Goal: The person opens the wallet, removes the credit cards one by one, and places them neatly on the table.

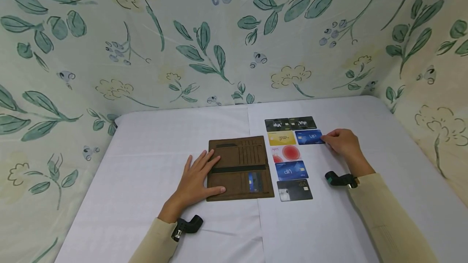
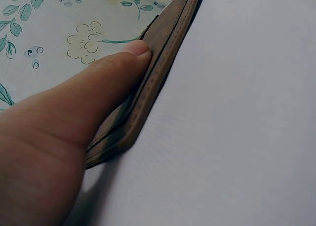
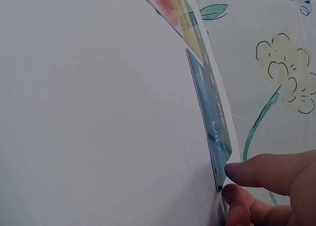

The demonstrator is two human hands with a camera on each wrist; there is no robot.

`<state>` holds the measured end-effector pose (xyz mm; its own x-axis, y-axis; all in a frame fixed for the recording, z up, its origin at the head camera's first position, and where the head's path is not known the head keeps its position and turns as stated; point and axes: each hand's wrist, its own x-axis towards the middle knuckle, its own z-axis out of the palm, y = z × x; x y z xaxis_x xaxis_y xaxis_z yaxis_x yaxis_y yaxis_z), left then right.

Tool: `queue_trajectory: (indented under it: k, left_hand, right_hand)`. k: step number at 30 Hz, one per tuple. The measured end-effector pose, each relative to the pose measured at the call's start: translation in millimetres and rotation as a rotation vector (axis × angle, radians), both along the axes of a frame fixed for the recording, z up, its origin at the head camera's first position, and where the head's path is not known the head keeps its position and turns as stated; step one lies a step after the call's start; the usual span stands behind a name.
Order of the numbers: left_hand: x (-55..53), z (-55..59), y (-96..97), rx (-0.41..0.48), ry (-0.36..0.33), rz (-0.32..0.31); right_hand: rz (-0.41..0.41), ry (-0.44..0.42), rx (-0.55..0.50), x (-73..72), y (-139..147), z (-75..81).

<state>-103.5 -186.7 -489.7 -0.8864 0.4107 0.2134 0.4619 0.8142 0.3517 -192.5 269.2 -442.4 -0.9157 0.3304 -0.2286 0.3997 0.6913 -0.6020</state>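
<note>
An unfolded brown wallet (image 1: pixel 234 149) lies on the white-covered table, a small blue card (image 1: pixel 255 182) showing in its lower pocket. Across its left side rests my left hand (image 1: pixel 195 182), fingers spread; in the left wrist view the thumb (image 2: pixel 116 70) lies on the wallet's edge. My right hand (image 1: pixel 343 143) pinches the right end of a blue VIP card (image 1: pixel 308 137) between thumb and finger. That card lies right of a yellow card (image 1: pixel 281 138) and just below two black VIP cards (image 1: pixel 302 123). In the right wrist view, fingertips are right at the blue card's (image 3: pixel 210 122) near end.
Down the wallet's right side run a white card with red circles (image 1: pixel 290 152), another blue VIP card (image 1: pixel 291 170) and a dark grey VIP card (image 1: pixel 295 190). A floral cloth (image 1: pixel 219 31) hangs behind the table (image 1: pixel 146 141). Each wrist wears a black device (image 1: pixel 191 224).
</note>
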Motion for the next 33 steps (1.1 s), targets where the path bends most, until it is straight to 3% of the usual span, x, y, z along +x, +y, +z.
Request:
queue_trajectory:
  k: [33]
  left_hand:
    - [0.3,0.7,-0.5,0.008,0.005,-0.003]
  right_hand:
    - [0.037,0.003,-0.027,3.1,-1.6,5.2]
